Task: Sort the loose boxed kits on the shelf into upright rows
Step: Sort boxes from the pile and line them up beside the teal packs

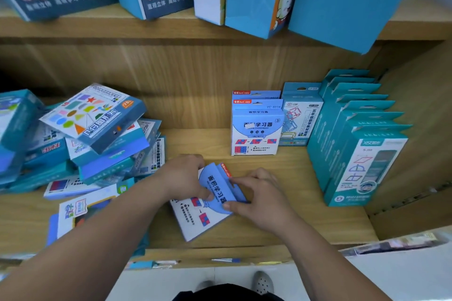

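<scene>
Your left hand (186, 178) and right hand (259, 200) both grip a blue-and-white kit (193, 221) lying flat on the shelf (305, 215), so next probably stand it upright before the matching row (254, 129) behind.

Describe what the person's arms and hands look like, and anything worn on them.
Both arms are bare: the left forearm and the right forearm show no sleeve anywhere in the view. The left hand and the right hand are ungloved. No watch, bracelet or ring shows on either wrist or on the fingers in view, and no markings are visible.
</scene>
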Demonstrator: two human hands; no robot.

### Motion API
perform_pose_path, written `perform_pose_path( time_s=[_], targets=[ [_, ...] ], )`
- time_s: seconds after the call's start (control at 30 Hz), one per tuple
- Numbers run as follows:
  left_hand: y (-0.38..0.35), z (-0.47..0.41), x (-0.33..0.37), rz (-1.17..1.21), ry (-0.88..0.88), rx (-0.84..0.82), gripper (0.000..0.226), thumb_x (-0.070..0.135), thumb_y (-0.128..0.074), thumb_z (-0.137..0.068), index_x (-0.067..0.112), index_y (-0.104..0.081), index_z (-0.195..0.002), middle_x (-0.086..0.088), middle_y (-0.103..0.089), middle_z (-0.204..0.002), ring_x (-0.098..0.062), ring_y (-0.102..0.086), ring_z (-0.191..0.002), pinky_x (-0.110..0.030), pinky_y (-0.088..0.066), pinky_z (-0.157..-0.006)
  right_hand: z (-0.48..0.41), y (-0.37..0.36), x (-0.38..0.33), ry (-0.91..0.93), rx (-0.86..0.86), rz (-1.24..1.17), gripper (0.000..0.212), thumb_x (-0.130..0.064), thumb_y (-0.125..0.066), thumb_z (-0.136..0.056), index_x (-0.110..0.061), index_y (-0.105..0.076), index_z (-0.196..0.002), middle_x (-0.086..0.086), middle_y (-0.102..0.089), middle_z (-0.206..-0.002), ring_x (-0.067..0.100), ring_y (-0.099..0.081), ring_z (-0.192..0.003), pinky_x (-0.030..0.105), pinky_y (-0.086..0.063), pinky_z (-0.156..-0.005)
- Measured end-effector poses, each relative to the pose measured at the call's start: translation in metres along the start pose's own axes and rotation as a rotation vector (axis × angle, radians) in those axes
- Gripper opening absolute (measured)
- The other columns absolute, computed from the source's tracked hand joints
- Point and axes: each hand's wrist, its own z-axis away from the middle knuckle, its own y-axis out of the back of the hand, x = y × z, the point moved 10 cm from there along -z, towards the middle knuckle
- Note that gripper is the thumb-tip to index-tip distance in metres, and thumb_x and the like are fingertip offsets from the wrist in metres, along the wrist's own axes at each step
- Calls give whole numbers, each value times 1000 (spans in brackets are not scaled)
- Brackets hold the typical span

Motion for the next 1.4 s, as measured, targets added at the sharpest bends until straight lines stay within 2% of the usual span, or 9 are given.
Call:
perform_pose_path(
  time_s=[0.1, 0.27, 0.43, 0.6, 0.73, 0.87, 1.07, 1.23, 1.4],
  targets=[
    [10, -3, 0, 114, 16, 89, 43, 40, -87, -68, 27, -57, -95, 9, -67, -96, -10, -68, -82, -38, -59, -73, 4, 20, 14, -92, 160, 18, 62, -68, -73, -71, -33, -66, -122, -9, -55, -110, 13, -54, -108, 33, -49, -89],
    [24, -3, 3, 398, 3, 201, 38, 21, -89, -68, 25, -63, -95, 5, -70, -91, -14, -72, -77, -43, -61, -69, 8, 27, 41, -242, 188, -37, 50, -70, -67, -74, -25, -73, -94, -11, -72, -86, 8, -67, -86, 33, -56, -76],
    [37, 10, 18, 640, -124, 223, 49, 3, -85, -72, 28, -68, -111, -5, -67, -100, -26, -74, -78, -51, -61, -70, 9, 33, 31, -174, 203, -268, 38, -50, -65, -90, -26, -57, -61, -17, -57, -55, 4, -50, -54, 29, -37, -52],
    [53, 12, 32, 775, -188, 332, 43, 6, -83, -76, 29, -65, -108, -3, -69, -102, -16, -73, -79, -41, -62, -67, 7, 67, 22, -94, 425, -478, 12, -32, -65, -95, -20, -69, -94, -10, -74, -83, 7, -68, -78, 35, -55, -69],
    [60, 4, 35, 739, -164, 500, 27, 20, -79, -83, 29, -70, -106, 7, -71, -94, -6, -72, -72, -35, -62, -67, 3, 96, 21, -48, 553, -531, 17, -24, -65, -95, -21, -70, -111, -13, -74, -90, 1, -69, -81, 30, -58, -71],
    [55, -8, 41, 744, -148, 545, 16, 22, -76, -86, 32, -73, -96, 12, -73, -86, 0, -70, -73, -32, -61, -70, -7, 109, 29, -12, 602, -533, 20, -23, -63, -97, -39, -66, -108, -16, -73, -97, 2, -70, -87, 34, -60, -76],
    [51, -19, 48, 680, -116, 590, 24, 20, -72, -89, 26, -75, -111, 21, -68, -76, 19, -62, -68, -5, -45, -52, -19, 102, 43, -49, 635, -450, 24, -28, -62, -97, -32, -64, -121, -13, -67, -108, 1, -67, -93, 38, -60, -81],
    [51, -23, 51, 641, -112, 608, 28, 21, -73, -88, 28, -74, -115, 25, -67, -70, 16, -63, -64, -3, -41, -51, -25, 103, 47, -29, 680, -409, 33, -29, -59, -98, -27, -59, -131, -9, -58, -120, 9, -64, -104, 41, -57, -90],
    [49, -28, 49, 631, -105, 604, 28, 24, -74, -88, 27, -73, -116, 11, -77, -90, 17, -64, -66, -10, -50, -53, -33, 103, 47, -5, 637, -375, 30, -34, -54, -99, -29, -61, -128, -12, -61, -114, 13, -64, -105, 44, -57, -87]
  ],
)
